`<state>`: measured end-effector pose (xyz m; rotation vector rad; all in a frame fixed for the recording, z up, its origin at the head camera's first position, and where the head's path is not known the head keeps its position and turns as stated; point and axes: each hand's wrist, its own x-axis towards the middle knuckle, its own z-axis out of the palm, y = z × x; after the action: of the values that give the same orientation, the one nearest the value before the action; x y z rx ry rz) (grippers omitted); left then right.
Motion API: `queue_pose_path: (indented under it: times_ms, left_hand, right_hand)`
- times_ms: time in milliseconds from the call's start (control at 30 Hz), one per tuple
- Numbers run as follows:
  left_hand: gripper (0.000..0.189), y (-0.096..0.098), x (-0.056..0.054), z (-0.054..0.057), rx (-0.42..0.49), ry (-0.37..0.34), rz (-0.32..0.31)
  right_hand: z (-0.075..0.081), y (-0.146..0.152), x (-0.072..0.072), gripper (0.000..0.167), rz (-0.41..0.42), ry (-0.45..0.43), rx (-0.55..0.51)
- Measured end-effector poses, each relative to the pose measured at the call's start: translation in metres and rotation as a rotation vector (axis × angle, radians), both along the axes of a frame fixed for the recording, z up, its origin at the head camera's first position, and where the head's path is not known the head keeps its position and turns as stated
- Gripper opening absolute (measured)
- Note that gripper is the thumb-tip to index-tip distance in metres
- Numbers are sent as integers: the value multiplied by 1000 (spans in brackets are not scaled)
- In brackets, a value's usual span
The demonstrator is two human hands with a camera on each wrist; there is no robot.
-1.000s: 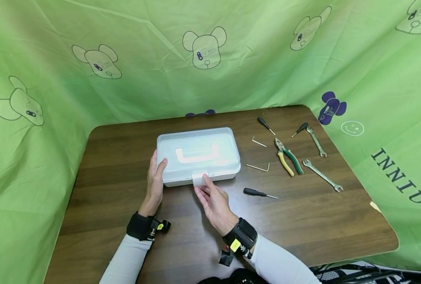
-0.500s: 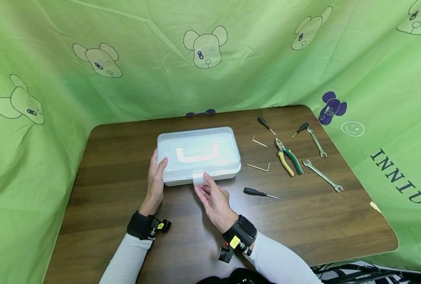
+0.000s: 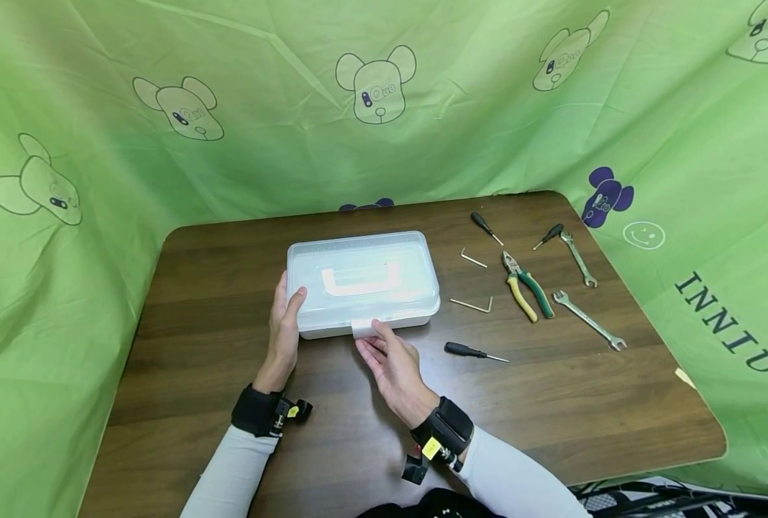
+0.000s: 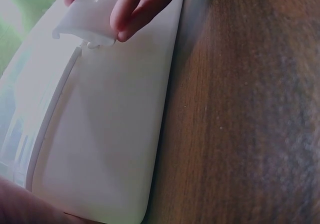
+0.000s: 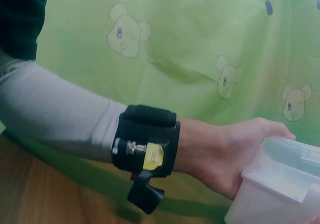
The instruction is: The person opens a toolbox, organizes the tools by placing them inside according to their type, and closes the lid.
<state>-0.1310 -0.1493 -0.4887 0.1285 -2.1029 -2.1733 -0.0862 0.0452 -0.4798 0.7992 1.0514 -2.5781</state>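
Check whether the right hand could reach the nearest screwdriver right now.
Probably yes: the screwdriver lies beside the right hand, with nothing visible between, though that hand should first release the latch it pinches.

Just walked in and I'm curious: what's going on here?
A person's left-hand grip holds the left end of a plastic box, while the right-hand grip pinches its front latch. The lid is on. Pliers, wrenches, screwdrivers and hex keys lie on the table to the box's right.
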Motion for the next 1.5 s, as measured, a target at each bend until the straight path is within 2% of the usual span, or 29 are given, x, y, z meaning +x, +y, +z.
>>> queue_pose_path:
  times_ms: [300, 533, 833, 1033, 1300, 1500]
  left_hand:
    - [75, 0, 0, 1, -2, -9, -2]
    - [76, -1, 0, 2, 44, -20, -16]
    - [77, -1, 0, 3, 82, -29, -23]
    - [76, -1, 0, 3, 83, -28, -31]
    - [76, -1, 0, 4, 85, -30, -43]
    - [75, -3, 0, 3, 68, -45, -44]
  right_hand:
    - [-4, 7, 1, 38, 53, 61, 24]
    - [-8, 12, 1, 27, 77, 104, 25]
    - [-10, 17, 3, 49, 119, 158, 46]
    - [-11, 22, 2, 50, 147, 154, 64]
    - [-11, 43, 3, 44, 238, 184, 162]
    - [-6, 69, 5, 50, 347, 240, 260]
